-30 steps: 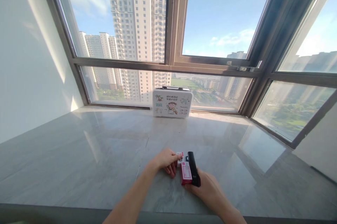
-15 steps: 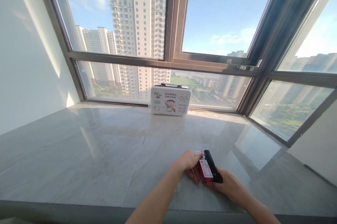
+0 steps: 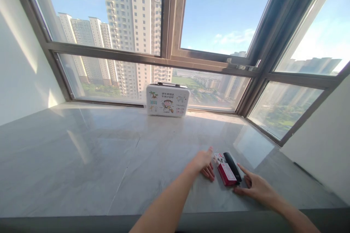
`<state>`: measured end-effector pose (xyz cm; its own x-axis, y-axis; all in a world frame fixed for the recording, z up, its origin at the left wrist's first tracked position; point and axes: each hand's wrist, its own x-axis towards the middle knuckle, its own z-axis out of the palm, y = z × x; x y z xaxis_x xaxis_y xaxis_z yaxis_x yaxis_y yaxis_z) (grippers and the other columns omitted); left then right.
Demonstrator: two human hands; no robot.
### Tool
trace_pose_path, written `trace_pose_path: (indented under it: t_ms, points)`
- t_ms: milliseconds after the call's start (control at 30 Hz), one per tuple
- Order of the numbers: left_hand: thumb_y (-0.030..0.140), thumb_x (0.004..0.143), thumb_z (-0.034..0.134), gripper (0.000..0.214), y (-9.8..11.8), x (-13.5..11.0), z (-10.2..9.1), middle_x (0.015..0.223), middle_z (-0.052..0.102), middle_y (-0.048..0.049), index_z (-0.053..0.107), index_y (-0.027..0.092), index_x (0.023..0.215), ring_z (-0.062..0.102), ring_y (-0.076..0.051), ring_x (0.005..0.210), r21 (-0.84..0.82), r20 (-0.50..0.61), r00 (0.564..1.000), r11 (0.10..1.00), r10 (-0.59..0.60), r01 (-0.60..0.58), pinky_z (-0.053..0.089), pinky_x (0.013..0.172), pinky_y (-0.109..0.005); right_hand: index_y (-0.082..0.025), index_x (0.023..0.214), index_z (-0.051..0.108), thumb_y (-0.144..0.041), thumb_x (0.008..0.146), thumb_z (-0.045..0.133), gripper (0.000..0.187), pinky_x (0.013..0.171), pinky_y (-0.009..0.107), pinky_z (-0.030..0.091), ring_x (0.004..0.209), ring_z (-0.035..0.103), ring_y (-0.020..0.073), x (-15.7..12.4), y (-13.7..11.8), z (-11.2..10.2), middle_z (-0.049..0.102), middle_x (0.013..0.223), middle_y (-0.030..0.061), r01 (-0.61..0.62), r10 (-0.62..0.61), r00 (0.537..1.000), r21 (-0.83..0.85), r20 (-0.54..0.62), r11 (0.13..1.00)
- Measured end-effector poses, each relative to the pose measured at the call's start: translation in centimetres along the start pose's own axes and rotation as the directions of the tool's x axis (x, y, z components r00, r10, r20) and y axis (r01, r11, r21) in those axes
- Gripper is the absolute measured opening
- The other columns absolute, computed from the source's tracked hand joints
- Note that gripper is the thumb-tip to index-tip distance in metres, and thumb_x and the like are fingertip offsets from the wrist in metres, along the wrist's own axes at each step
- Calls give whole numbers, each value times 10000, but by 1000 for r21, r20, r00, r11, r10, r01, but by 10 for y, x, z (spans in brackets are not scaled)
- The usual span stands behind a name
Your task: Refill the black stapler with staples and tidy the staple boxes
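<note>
Facing a wide bay window over tower blocks and blue sky, leaning over a polished grey stone sill (image 3: 82, 160).

Resting the left hand (image 3: 203, 162) on the stone just left of a small red box (image 3: 226, 174), grip apart, fingers loosely curled down, clamping on nothing. Lying just beside the box's left edge, not clearly touching it. Laying the right hand (image 3: 255, 186) flat just right of a black stapler (image 3: 233, 162), grip likewise apart, forefinger pointing up past the stapler's near end, thumb reaching toward the box's near corner. Touching or only nearly so: cannot tell.

Leaving box and stapler lying side by side on the sill, long sides together, with a smaller white packet (image 3: 218, 157) tucked at the box's far-left end. Probably bracketing the group between both hands to keep it squared up.

Further out, leaving a white printed case (image 3: 167, 100) standing upright against the lower window frame (image 3: 153, 59), well apart from the hands.

Comparing with half a second back: no longer pinching at the packet with the left fingers, no longer cupping the stapler's near end with the right. Both grips now letting go and easing outward. Seeing everything shifting a little in view, likely from turning the head rather than from moving the things.
</note>
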<state>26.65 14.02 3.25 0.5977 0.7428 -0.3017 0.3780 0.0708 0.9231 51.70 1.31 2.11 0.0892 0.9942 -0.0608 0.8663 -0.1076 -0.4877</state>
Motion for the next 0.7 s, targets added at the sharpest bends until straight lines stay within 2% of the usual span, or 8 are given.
trace_pose_path:
  t_ms: [100, 200, 267, 367, 500, 600, 667, 700]
  points:
    - [699, 965, 187, 794, -21, -21, -47, 648, 708, -223, 662, 107, 733, 739, -289, 638, -4, -100, 989, 994, -106, 107, 619, 627, -385, -172, 1332, 554, -702, 651, 713, 878, 557, 284, 351, 609, 562, 205, -16, 29, -6, 593, 667, -11, -66, 66, 998, -62, 6, 996]
    - [612, 996, 184, 705, -48, -59, -106, 697, 726, -199, 642, 109, 811, 738, -254, 631, -4, -257, 957, 991, -132, 136, 613, 602, -352, -233, 982, 645, -721, 742, 632, 544, 589, 296, 368, 659, 606, 223, -40, 35, -3, 641, 713, 40, -75, 75, 997, -96, -4, 993]
    - [540, 1008, 215, 600, -66, -91, -140, 783, 743, -179, 624, 110, 929, 742, -239, 665, 11, -386, 917, 994, -96, 109, 615, 632, -351, -253, 798, 598, -689, 827, 562, 438, 597, 300, 355, 669, 619, 220, -54, 16, 10, 664, 724, 50, -28, 31, 999, -116, 26, 993]
    - [457, 1015, 240, 476, -91, -141, -169, 1039, 734, -148, 587, 146, 1112, 741, -220, 890, 77, -554, 832, 997, 39, 5, 601, 809, -361, -257, 752, 553, -581, 945, 450, 390, 599, 299, 316, 655, 625, 200, -64, -45, 43, 671, 705, 24, 102, -93, 993, -156, 67, 982]
    - [391, 892, 572, 329, -114, -200, -163, 1314, 632, -72, 635, 237, 1176, 517, -248, 1317, 263, -606, 750, 956, 266, -126, 363, 1161, -427, -251, 762, 581, -468, 979, 455, 331, 601, 290, 278, 686, 646, 196, -53, -150, 97, 685, 697, 8, 237, -244, 970, -232, 1, 943]
    - [412, 909, 588, 338, -110, -240, -130, 1373, 590, -42, 652, 303, 1223, 393, -266, 1411, 435, -452, 777, 869, 437, -236, 290, 1201, -468, -240, 781, 626, -419, 1007, 416, 356, 605, 290, 281, 738, 674, 210, -30, -211, 131, 712, 747, 45, 99, -167, 966, -313, -198, 945]
    - [441, 933, 588, 353, -97, -267, -102, 1528, 430, -6, 623, 353, 1272, 240, -271, 1488, 372, -384, 801, 871, 459, -320, 226, 1227, -486, -237, 807, 658, -391, 1010, 414, 352, 609, 288, 295, 756, 686, 216, -11, -236, 146, 727, 783, 64, 36, -128, 956, -328, -264, 944]
    - [455, 946, 583, 359, -90, -280, -87, 1523, 435, -11, 604, 367, 1293, 266, -268, 1476, 271, -288, 838, 879, 464, -393, 258, 1215, -486, -237, 820, 671, -380, 1009, 417, 348, 611, 287, 303, 760, 690, 218, -2, -245, 152, 732, 794, 70, 22, -120, 953, -330, -278, 944]
